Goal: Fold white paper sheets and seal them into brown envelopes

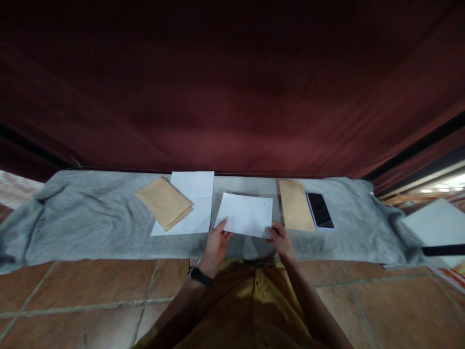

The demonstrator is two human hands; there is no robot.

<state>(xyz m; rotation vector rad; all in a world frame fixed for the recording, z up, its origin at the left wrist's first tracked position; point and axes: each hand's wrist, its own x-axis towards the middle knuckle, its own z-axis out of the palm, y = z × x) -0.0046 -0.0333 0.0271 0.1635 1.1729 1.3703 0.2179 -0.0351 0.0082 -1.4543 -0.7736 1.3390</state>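
A white sheet of paper (247, 213) is held up between my two hands over the cloth. My left hand (218, 240) pinches its lower left corner, thumb on top. At the lower right corner, my right hand (279, 237) grips the same sheet. Left of it, a larger white sheet (199, 203) with a crease lies on the cloth, partly under brown envelopes (163, 201). Another brown envelope (298, 206), or a small stack, lies just right of my right hand.
A grey cloth (98, 213) covers the narrow table. A smartphone (320, 210) with a pale purple edge lies right of the brown envelope. Dark red fabric (232, 106) hangs behind the table. A white panel (436, 225) stands at the far right, above floor tiles.
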